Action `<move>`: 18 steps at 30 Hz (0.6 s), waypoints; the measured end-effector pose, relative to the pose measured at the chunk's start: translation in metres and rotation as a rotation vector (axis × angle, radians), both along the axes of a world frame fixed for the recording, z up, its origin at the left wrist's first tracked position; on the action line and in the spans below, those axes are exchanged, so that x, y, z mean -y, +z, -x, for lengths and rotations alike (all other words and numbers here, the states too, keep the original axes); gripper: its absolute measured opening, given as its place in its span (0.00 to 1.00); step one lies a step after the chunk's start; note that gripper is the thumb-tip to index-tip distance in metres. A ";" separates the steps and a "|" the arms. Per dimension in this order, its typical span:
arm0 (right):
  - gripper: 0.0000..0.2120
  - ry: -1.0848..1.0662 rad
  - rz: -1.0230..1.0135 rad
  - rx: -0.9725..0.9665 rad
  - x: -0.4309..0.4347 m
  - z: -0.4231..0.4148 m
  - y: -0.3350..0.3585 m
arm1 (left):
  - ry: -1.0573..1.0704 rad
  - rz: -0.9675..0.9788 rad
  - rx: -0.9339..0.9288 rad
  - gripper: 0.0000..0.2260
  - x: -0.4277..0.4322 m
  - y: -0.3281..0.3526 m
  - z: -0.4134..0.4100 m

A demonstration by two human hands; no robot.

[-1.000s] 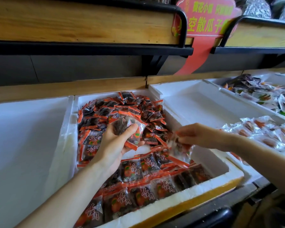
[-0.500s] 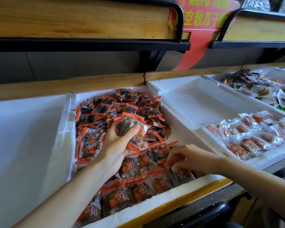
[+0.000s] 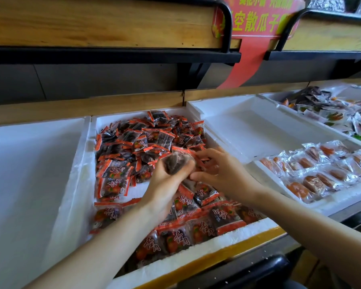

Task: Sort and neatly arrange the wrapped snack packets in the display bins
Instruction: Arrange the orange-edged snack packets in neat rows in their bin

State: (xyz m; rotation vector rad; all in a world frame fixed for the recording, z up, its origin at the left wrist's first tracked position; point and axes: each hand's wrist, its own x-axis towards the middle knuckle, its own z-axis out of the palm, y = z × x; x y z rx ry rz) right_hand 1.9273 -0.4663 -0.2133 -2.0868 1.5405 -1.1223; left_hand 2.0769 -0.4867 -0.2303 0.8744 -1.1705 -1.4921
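Centre frame: I see the left hand [image 3: 167,182], its grip wrapped round a small stack of packets [image 3: 176,162] above the white foam bin [image 3: 227,236]. The right hand [image 3: 223,174] meets it, grip curled, pinching a blurred clear packet [image 3: 209,164] against the stack. Orange-edged packets [image 3: 133,142] fill the bin.

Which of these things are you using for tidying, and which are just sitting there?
Used now: red snack packets in the middle foam bin; the bunch held in the left hand; the right hand at that bunch.
Just sitting there: orange snacks in clear wrappers; mixed packets far right; red sign above.
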 end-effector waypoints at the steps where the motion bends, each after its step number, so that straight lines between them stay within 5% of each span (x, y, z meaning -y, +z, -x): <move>1: 0.22 -0.022 0.007 0.008 0.002 0.000 0.001 | -0.017 -0.028 -0.035 0.20 0.000 0.001 0.002; 5: 0.10 0.024 -0.075 0.079 0.007 0.007 0.005 | -0.088 -0.067 -0.119 0.21 0.003 0.006 0.003; 12: 0.02 0.069 -0.140 0.139 0.018 0.047 0.029 | -0.132 -0.057 -0.186 0.06 0.006 -0.003 0.004; 18: 0.05 -0.014 -0.231 -0.569 0.016 0.093 0.033 | -0.104 -0.056 -0.125 0.09 0.007 -0.007 0.005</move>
